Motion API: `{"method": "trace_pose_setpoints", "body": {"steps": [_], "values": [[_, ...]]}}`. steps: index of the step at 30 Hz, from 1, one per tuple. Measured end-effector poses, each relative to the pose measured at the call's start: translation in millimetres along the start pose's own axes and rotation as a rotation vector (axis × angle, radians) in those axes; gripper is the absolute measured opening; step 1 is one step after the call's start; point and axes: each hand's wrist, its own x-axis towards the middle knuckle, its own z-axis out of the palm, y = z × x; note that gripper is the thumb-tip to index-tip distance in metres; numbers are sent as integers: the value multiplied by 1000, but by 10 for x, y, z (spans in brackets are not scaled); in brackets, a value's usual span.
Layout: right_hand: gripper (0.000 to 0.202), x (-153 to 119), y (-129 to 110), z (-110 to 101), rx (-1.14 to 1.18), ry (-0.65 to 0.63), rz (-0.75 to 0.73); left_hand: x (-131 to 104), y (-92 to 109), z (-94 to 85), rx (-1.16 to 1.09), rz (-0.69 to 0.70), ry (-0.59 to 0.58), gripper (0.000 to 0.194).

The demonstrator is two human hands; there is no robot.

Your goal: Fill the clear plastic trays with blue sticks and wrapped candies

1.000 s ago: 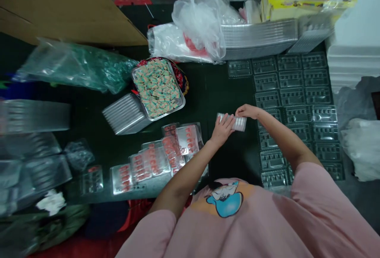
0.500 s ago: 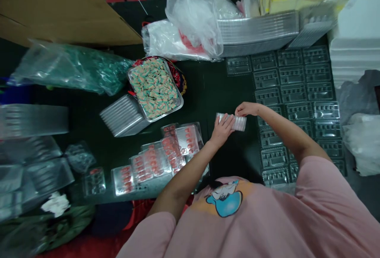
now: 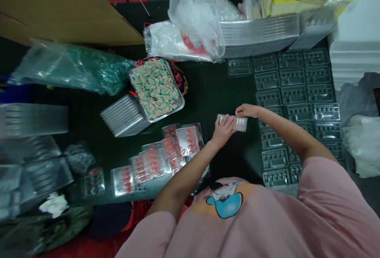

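Note:
A small stack of clear plastic trays (image 3: 241, 124) lies on the dark table in front of my body. My left hand (image 3: 223, 130) rests over its left part, fingers wrapped onto it. At its upper right edge is my right hand (image 3: 247, 110), with the fingertips pinched together; what they hold, if anything, is too small to make out. Rows of flat clear trays (image 3: 292, 76) cover the table to the right. Left of my left forearm lie overlapping clear packs with red pieces (image 3: 154, 162).
A metal tray of small green and beige pieces (image 3: 179, 105) stands left of centre, beside a tilted stack of clear trays (image 3: 123, 117). White plastic bags (image 3: 197, 20) and long tray stacks (image 3: 261, 32) line the back. A green bag (image 3: 77, 65) lies at the left.
The whole view has shifted very slightly. Both hands keep nearly the same place and pose at the small stack.

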Motion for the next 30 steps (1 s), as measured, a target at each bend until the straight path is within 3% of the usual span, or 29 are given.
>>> {"method": "trace_pose_setpoints", "body": {"steps": [3,5,10,14,16,18,20,22,24,26,30], "values": [[16,45,55,30,-31,54,16,-26,12,18,5,-17,-4,53],[14,89,101,1,-80,160,16,-59,17,28,6,-20,-10,53],[19,265,147,-382,-315,526,27,-165,16,44,30,-4,-20,51],[21,457,48,-723,-453,579,142,-148,-12,40,66,11,9,52],[23,525,-20,-741,-541,617,164,-107,-30,28,76,21,22,51],[28,552,-61,-627,-628,670,78,-69,-46,19,78,26,24,51],[43,541,-49,-434,-701,625,-94,-46,-60,22,77,25,24,51],[57,515,18,-252,-760,459,-249,-41,-68,33,75,21,35,51],[63,508,113,-169,-801,345,-312,-47,-69,44,76,18,52,49],[61,535,202,-219,-831,358,-289,-56,-65,43,87,14,61,49],[62,632,272,-549,-953,455,-198,-60,-56,13,140,10,61,50]]}}
